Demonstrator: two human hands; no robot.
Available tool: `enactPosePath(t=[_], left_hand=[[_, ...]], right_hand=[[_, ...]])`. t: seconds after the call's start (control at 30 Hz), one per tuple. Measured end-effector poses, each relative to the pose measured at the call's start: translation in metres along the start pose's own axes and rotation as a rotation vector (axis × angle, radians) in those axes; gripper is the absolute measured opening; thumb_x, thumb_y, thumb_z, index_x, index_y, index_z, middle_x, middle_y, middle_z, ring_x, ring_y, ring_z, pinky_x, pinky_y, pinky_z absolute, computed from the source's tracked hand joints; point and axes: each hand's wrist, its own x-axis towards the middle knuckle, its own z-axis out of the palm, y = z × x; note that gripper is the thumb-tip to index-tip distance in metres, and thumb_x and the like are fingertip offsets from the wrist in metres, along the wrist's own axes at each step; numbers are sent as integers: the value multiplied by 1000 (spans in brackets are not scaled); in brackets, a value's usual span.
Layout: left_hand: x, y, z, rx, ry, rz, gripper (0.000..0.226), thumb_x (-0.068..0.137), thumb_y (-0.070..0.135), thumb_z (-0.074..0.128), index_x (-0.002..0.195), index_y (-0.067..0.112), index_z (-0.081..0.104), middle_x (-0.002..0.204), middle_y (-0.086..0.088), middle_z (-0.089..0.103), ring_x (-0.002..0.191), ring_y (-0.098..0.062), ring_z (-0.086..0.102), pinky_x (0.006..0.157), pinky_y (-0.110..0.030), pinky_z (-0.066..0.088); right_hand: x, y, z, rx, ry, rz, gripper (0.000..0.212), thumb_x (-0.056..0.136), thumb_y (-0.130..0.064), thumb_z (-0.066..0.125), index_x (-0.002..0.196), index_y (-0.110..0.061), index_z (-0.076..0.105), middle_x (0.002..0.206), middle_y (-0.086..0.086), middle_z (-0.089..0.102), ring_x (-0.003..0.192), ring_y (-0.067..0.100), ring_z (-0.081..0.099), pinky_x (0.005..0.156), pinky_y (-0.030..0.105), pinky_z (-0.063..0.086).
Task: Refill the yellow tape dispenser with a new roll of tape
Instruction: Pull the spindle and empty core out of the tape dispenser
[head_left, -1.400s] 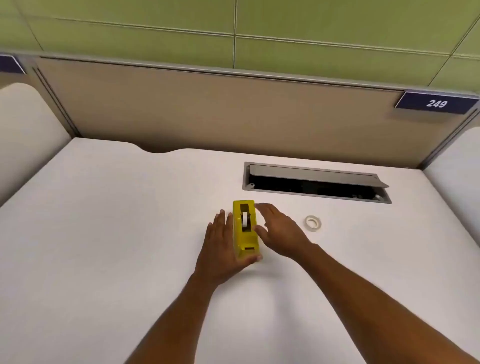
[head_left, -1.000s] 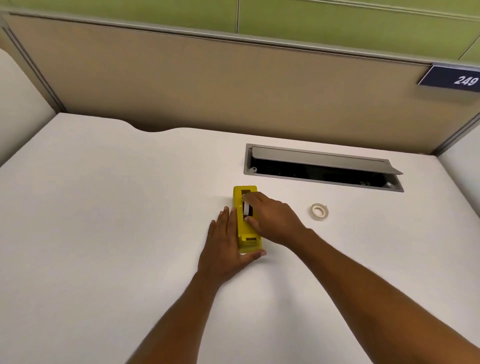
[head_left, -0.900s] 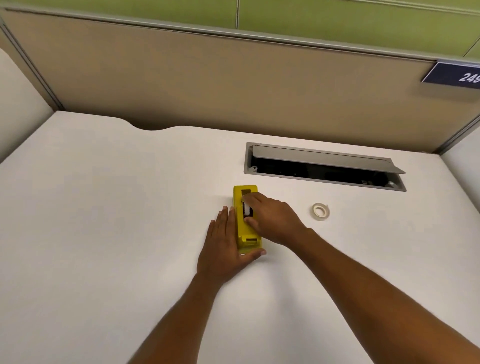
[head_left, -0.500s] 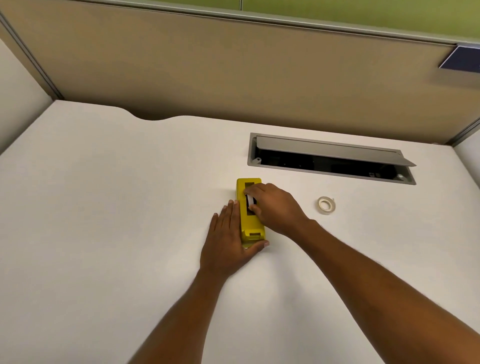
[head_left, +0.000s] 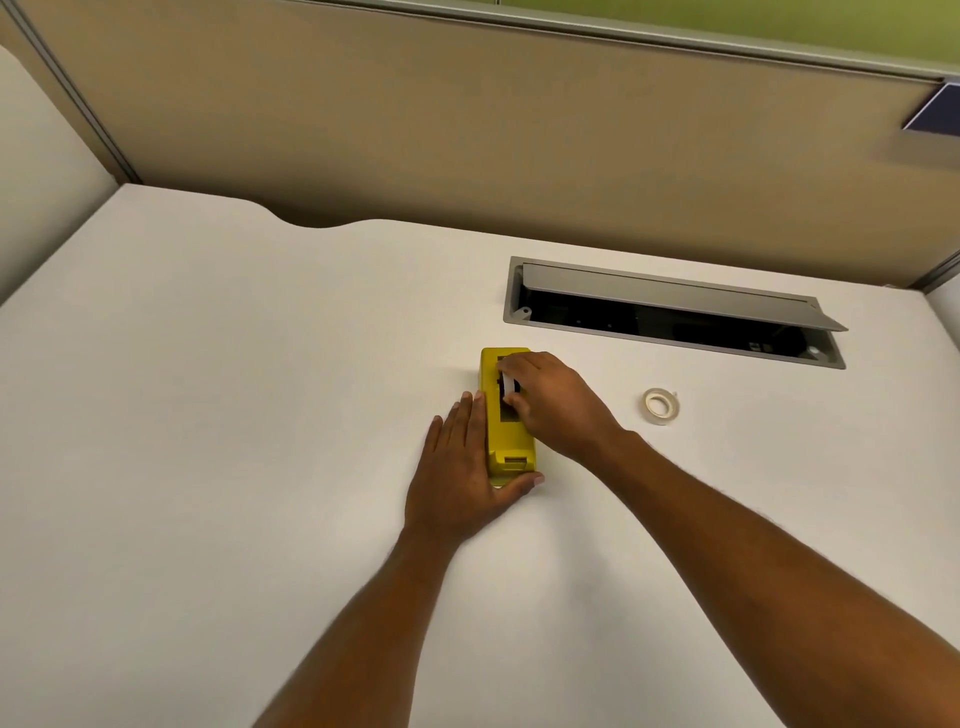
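The yellow tape dispenser (head_left: 506, 441) lies on the white desk (head_left: 208, 415) near its middle, long axis pointing away from me. My left hand (head_left: 462, 478) rests flat against its left side, thumb hooked around the near end. My right hand (head_left: 550, 400) reaches over the dispenser's open top, its fingertips pinching the white spool (head_left: 509, 385) that sits in the slot. A small roll of tape (head_left: 660, 407) lies flat on the desk to the right of my right hand, untouched.
A grey cable hatch (head_left: 675, 306) with its lid propped up is set into the desk behind the dispenser. A tan partition wall (head_left: 467, 130) closes off the back, with rounded dividers at both sides.
My right hand came from beside the dispenser onto its top and closed its fingers on the white spool. The left hand stayed against the dispenser. The camera tilted down and closer.
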Motion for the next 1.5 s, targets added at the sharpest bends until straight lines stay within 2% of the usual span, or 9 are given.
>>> enactPosePath(t=[0.23,0.57,0.73,0.9,1.07,1.17,1.27,1.37,1.5], left_hand=[[0,1,0,-10,-2,-13,107,71,87,34,152,20,11,159,-3,20,146,-20,20,120,-37,9],[-1,0,-1,3,-4,-17,109,71,89,36,152,20,10,159,-4,21,146,-20,20,120,-39,14],[-7,8,-16,-78,39,-17,107,74,87,28,152,15,10,159,-10,18,145,-27,21,118,-40,16],[2,66,-43,-301,217,-86,80,87,62,46,148,13,26,153,-11,32,138,-29,35,107,-36,34],[24,123,-66,-551,137,-152,60,93,32,59,145,14,36,148,-6,43,134,-22,44,104,-29,38],[31,136,-74,-683,44,-287,49,95,31,55,141,15,45,132,-6,59,117,-19,58,84,-17,42],[31,142,-75,-675,24,-247,33,95,32,55,121,14,65,90,-5,71,81,-18,65,65,-13,43],[29,149,-73,-753,36,-240,29,94,33,57,113,15,70,87,-4,74,83,-19,69,71,-20,51],[28,158,-65,-887,41,-247,30,95,31,55,116,13,69,98,-4,74,94,-17,69,86,-32,55]], right_hand=[[-2,-1,-1,37,19,-3,41,96,-24,49,134,-12,45,139,9,50,125,28,47,101,36,39],[-18,4,-9,94,184,-11,39,92,-19,56,130,-10,51,133,10,56,122,27,50,100,35,40],[-50,11,-27,69,214,-23,35,90,-12,58,125,-7,54,126,11,61,116,29,54,96,35,43],[-69,15,-53,66,241,-21,35,89,-10,59,124,-7,55,125,11,62,115,28,54,94,33,43],[-76,11,-70,78,276,-23,33,87,-7,60,120,-9,58,119,9,65,112,26,56,91,26,40],[-81,13,-78,54,273,-61,32,87,-9,60,119,-8,59,119,9,65,111,27,56,92,28,41],[-86,16,-84,78,260,-74,31,89,-12,59,120,-11,58,121,7,64,111,25,55,93,27,40],[-94,20,-88,114,279,-50,38,90,-18,58,128,-12,52,129,7,59,117,23,53,98,28,39],[-105,29,-98,226,340,-84,40,87,-19,62,126,-15,51,128,3,54,104,16,56,89,20,43]])
